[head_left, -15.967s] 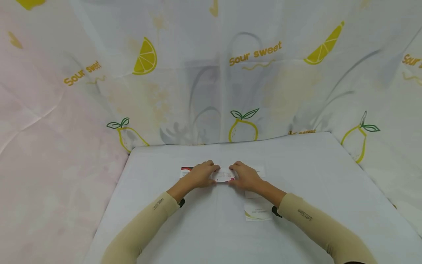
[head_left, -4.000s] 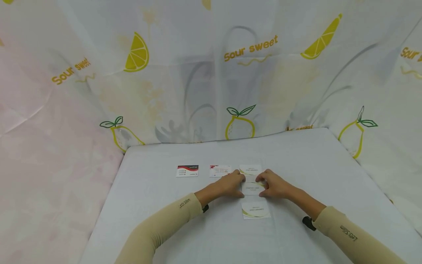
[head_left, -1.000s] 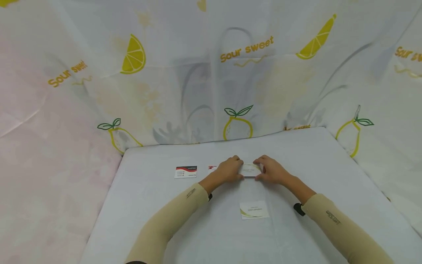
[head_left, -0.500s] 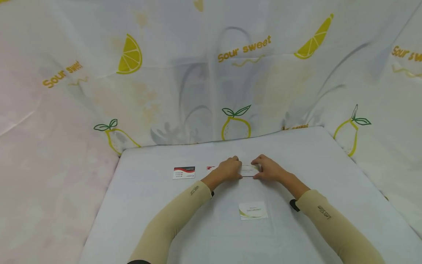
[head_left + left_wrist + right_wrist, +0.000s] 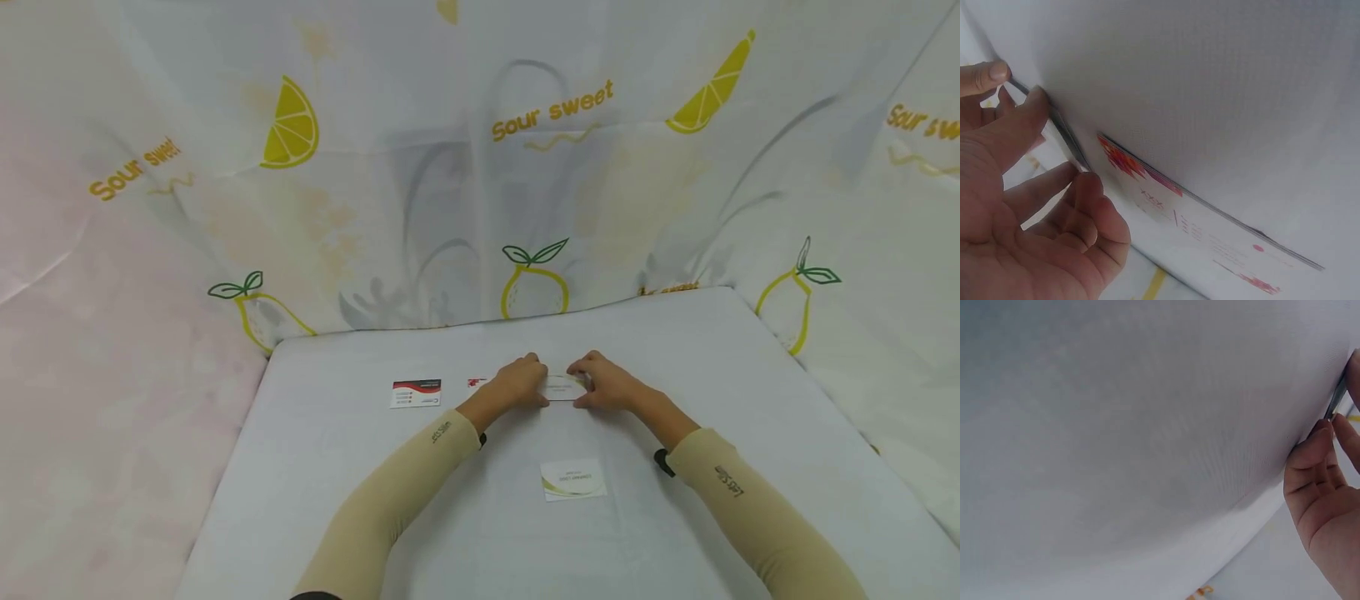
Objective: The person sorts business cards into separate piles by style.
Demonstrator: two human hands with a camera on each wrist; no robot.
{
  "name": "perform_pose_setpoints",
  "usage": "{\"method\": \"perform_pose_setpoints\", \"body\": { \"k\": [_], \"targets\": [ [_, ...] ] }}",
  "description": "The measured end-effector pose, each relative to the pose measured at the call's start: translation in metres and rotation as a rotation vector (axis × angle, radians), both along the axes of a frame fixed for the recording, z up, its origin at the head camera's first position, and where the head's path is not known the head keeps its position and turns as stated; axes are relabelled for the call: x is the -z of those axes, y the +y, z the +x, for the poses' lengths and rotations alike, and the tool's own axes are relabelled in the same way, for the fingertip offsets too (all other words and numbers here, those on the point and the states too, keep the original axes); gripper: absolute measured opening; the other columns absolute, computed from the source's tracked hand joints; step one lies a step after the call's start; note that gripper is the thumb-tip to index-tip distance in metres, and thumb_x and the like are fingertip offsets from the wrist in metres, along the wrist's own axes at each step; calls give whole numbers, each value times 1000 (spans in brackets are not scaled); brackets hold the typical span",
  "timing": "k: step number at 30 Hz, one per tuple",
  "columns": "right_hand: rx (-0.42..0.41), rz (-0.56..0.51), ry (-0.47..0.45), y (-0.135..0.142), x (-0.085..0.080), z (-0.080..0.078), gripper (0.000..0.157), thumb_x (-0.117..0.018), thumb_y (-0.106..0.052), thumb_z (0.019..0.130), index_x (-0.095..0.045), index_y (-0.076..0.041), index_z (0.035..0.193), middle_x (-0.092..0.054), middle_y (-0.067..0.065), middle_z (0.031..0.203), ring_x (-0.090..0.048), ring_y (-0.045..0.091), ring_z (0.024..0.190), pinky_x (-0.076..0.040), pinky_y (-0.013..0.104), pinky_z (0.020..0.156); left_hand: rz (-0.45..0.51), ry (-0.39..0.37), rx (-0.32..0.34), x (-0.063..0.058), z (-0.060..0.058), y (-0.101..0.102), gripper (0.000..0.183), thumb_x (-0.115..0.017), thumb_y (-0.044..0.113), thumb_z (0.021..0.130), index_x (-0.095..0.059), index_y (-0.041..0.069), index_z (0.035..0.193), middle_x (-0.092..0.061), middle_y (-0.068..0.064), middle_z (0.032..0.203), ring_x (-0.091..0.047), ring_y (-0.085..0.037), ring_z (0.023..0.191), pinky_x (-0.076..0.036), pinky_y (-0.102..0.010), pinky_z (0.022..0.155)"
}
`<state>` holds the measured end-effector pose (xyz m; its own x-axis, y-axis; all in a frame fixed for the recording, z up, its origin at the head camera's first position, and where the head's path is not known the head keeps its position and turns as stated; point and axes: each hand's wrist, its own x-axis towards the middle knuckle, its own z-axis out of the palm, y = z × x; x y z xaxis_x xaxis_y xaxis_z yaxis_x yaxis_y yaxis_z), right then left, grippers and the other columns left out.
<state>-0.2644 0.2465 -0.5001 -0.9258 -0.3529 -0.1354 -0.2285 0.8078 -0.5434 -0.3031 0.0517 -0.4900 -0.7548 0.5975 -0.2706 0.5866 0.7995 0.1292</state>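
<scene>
Near the back of the table, a small stack of white business cards (image 5: 562,388) lies between my two hands. My left hand (image 5: 516,386) pinches its left end between thumb and fingers. At the right end, my right hand (image 5: 611,386) does the same, thumb at the near edge and fingers at the far edge. In the left wrist view the dark edge of the stack runs between the fingertips. Closer to me lies a white business card with a gold curve (image 5: 573,482), untouched.
To the left lies a red, black and white business card (image 5: 416,394). A stack of business cards with red flowers (image 5: 1204,228) sits beside my left hand, partly hidden by it in the head view. A lemon-print curtain (image 5: 442,208) hangs behind the white table (image 5: 330,483).
Earlier both hands were at the red-flower cards. Since four seconds ago, the middle gold-curve card has been moved back onto the rear one. Over the last second the hands stay almost still.
</scene>
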Motion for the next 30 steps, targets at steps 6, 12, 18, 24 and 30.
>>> {"method": "perform_pose_setpoints", "body": {
  "k": [6, 12, 18, 24, 30],
  "targets": [
    [1, 6, 2, -1, 0, 2, 56, -82, -18, 81, -59, 0, 129, -51, 19, 122, -51, 17, 83, -45, 30, 75, 12, -5, -5, 4, -2, 0, 52, -79, 37, 84, -65, 9, 125, -59, -6, 121, -56, -16, 97, -51, -32, 88],
    [5, 2, 9, 0, 2, 1, 56, -82, -17, 81, -59, 1, 128, -51, 19, 121, -51, 18, 84, -45, 31, 75, 17, -7, -14, 7, -3, 0, 54, -79, 37, 84, -64, 9, 128, -58, -6, 123, -56, -16, 99, -50, -32, 89],
    [19, 2, -6, 0, 6, -1, 56, -82, -18, 81, -59, -1, 129, -50, 18, 123, -51, 18, 86, -46, 32, 77, 33, -20, -25, 6, -2, -1, 56, -80, 36, 83, -63, 8, 130, -58, -6, 124, -56, -16, 98, -50, -32, 90],
    [31, 2, -12, 0, 5, -1, 56, -82, -17, 80, -59, -2, 129, -50, 18, 124, -51, 18, 86, -45, 32, 77, 34, -25, -36, 4, 0, -1, 58, -79, 36, 84, -61, 8, 131, -57, -6, 125, -57, -16, 101, -50, -35, 91],
    [38, -1, -13, -1, 3, 0, 56, -82, -16, 80, -59, -1, 129, -50, 19, 124, -51, 19, 86, -45, 33, 78, 17, -16, -21, 5, -2, -1, 57, -79, 36, 84, -62, 9, 131, -57, -6, 125, -57, -15, 101, -51, -34, 91]
  ]
}}
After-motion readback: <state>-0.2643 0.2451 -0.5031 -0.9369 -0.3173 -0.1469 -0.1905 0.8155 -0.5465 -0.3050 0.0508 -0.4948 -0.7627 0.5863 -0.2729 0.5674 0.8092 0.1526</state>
